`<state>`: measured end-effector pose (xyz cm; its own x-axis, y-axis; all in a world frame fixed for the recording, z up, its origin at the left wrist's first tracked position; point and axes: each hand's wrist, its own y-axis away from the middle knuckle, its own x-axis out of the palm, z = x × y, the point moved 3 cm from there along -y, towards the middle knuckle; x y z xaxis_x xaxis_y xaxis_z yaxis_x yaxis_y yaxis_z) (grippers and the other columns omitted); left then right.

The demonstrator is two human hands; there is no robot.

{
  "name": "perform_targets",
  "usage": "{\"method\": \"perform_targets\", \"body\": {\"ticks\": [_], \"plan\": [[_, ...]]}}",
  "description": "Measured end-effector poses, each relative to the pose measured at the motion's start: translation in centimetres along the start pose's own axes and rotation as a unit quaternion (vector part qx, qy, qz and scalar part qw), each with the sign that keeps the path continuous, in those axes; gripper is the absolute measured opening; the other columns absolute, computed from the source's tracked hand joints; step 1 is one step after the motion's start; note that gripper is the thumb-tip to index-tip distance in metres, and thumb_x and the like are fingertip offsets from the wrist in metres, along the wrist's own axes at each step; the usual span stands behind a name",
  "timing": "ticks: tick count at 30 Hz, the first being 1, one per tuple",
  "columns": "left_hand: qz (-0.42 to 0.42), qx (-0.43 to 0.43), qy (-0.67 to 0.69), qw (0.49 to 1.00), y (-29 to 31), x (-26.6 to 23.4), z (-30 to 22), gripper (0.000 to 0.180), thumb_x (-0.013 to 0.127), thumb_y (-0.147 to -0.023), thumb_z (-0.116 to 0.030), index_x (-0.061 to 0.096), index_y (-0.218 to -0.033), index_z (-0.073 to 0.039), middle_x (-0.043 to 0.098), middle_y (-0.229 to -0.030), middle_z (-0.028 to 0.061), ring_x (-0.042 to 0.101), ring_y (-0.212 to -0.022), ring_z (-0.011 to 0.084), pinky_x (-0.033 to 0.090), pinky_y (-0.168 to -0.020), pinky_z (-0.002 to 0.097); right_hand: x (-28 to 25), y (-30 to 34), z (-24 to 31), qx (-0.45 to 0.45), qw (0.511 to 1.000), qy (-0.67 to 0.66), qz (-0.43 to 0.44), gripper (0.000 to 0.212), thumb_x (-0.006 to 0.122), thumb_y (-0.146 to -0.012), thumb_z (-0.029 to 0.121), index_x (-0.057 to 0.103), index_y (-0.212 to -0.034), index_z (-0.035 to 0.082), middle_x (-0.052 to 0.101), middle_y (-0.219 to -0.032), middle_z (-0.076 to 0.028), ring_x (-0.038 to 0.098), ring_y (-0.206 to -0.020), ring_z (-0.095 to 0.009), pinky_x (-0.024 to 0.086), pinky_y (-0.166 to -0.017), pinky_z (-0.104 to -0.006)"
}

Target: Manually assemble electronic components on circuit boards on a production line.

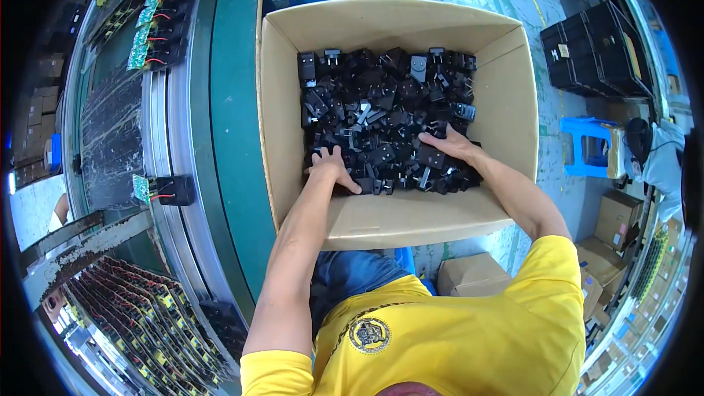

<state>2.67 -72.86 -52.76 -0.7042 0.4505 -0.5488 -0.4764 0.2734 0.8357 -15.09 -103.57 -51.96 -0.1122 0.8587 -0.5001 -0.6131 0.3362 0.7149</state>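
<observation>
Both hands are down in the cardboard box (506, 103), on the heap of black plug housings (389, 117).

Left hand (331, 167): fingers spread apart, flat on the near-left edge of the heap, clamped on nothing visible. Right hand (453, 145): fingers loosely together, resting on housings at the near-right; whether they grip one, cannot tell.

Risks, judged from this: the parts lie tangled, with metal prongs sticking out at all angles, so a prong could jab a finger, or a lifted part could drag neighbours out with it. The box sits close beside the green conveyor (231, 117) on the left, so a hard push could shove it.

Housings: small, matte black, blocky, some with silver prongs up, piled loose across the box floor, thicker toward the near side.
</observation>
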Motion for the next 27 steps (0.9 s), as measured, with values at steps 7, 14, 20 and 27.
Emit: {"method": "perform_targets", "body": {"ticks": [7,14,20,27], "plan": [[0.067,0.073,0.100,0.990,-1.9,0.7,-1.0,0.138,0.110,-0.059,-0.052,0.040,-0.171,-0.012,0.051,-0.169,0.0266,0.055,-0.148,0.0544,0.054,-0.121,0.0578,-0.6,0.2,2.6,0.045,0.992,-0.052,0.102,0.113,0.074,-0.093,0.084,0.053,-0.169,0.003,0.063,-0.165,-0.019,0.062,-0.148,-0.035,0.046,-0.129,-0.0450],[0.046,0.116,0.096,0.987,2.1,0.4,-6.2,0.152,0.108,-0.061,-0.046,0.019,-0.182,-0.020,0.050,-0.167,0.0294,0.051,-0.151,0.0562,0.054,-0.121,0.0623,-0.7,-0.2,1.6,0.107,0.988,-0.038,0.107,0.123,0.070,-0.090,0.090,0.052,-0.170,-0.001,0.062,-0.166,-0.022,0.060,-0.152,-0.037,0.043,-0.132,-0.0457],[0.004,0.121,0.083,0.989,1.1,0.6,-4.7,0.161,0.108,-0.060,-0.045,0.009,-0.185,-0.024,0.053,-0.165,0.0281,0.057,-0.146,0.0536,0.056,-0.117,0.0614,-0.6,0.0,1.8,0.073,0.988,0.004,0.140,0.129,0.071,-0.090,0.090,0.039,-0.176,0.000,0.049,-0.176,-0.023,0.055,-0.156,-0.038,0.043,-0.134,-0.0490],[-0.020,0.215,0.097,0.972,3.1,-1.7,-7.0,0.165,0.109,-0.056,-0.046,0.009,-0.185,-0.024,0.059,-0.160,0.0249,0.070,-0.128,0.0497,0.060,-0.107,0.0582,-0.9,-0.1,3.3,0.064,0.982,0.037,0.173,0.135,0.072,-0.089,0.089,0.029,-0.181,0.001,0.043,-0.182,-0.021,0.053,-0.158,-0.039,0.044,-0.133,-0.0517]]}}
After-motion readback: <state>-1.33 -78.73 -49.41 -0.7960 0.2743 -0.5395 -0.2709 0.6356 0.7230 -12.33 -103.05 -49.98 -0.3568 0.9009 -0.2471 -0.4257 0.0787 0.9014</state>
